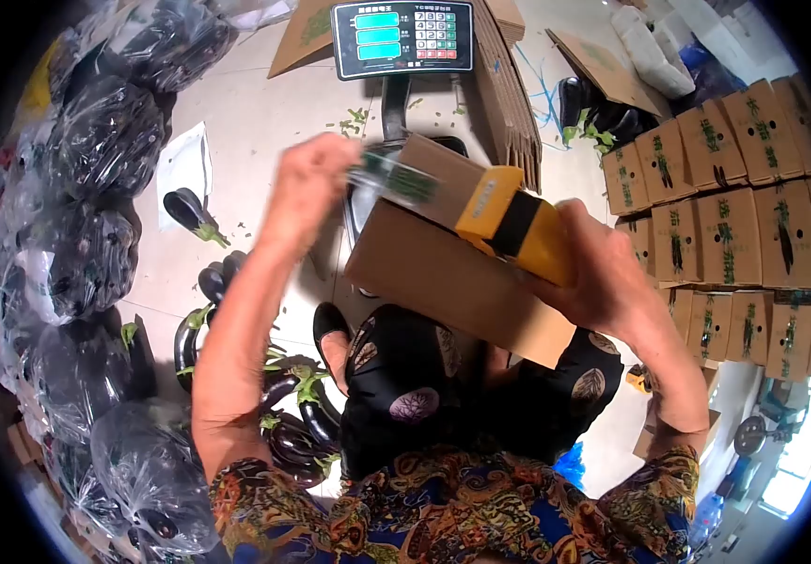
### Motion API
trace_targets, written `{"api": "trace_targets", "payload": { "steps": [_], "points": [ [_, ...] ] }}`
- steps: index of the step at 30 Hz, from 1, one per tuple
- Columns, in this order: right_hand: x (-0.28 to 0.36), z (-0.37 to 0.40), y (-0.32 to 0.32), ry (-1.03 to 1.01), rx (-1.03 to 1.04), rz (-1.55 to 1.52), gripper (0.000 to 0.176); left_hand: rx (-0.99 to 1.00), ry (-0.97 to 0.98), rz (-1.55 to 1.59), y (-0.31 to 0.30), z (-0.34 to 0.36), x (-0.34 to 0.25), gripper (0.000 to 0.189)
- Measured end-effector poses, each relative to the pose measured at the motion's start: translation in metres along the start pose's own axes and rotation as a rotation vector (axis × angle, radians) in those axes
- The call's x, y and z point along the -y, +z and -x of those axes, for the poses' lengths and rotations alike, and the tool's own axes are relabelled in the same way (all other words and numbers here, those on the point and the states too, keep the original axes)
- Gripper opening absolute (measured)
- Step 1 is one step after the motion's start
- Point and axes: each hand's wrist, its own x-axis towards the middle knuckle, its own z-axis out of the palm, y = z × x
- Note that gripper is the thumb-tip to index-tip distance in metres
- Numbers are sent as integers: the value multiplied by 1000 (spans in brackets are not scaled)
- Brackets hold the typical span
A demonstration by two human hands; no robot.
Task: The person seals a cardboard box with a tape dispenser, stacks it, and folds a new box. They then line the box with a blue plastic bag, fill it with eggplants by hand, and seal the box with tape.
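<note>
A cardboard box (pixel 452 277) sits tilted in front of my knees, by the scale. My right hand (pixel 603 268) grips a yellow tape dispenser (pixel 544 246) with a black band, over the box's upper right side. From there a strip of clear tape with green print (pixel 401 179) runs left across the cardboard. My left hand (pixel 316 174), slightly blurred, has its fingers pinched at the strip's left end. Behind the box stands a digital scale (pixel 402 39) with lit green displays; its platform is mostly hidden.
Loose eggplants (pixel 302 428) lie on the floor to my left, before bagged eggplants (pixel 104 132). Taped boxes (pixel 730 216) are stacked at the right. Flattened cardboard (pixel 504 94) stands behind the scale, and more eggplants (pixel 612 117) lie at the back right.
</note>
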Motion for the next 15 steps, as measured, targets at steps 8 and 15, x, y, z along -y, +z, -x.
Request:
{"api": "trace_targets", "payload": {
  "steps": [8,15],
  "points": [
    [5,-14,7,-79,-32,67,52,-32,-50,233,-51,-31,70,30],
    [16,-27,14,-59,-41,85,48,-46,2,45,-24,-39,130,32]
  ]
}}
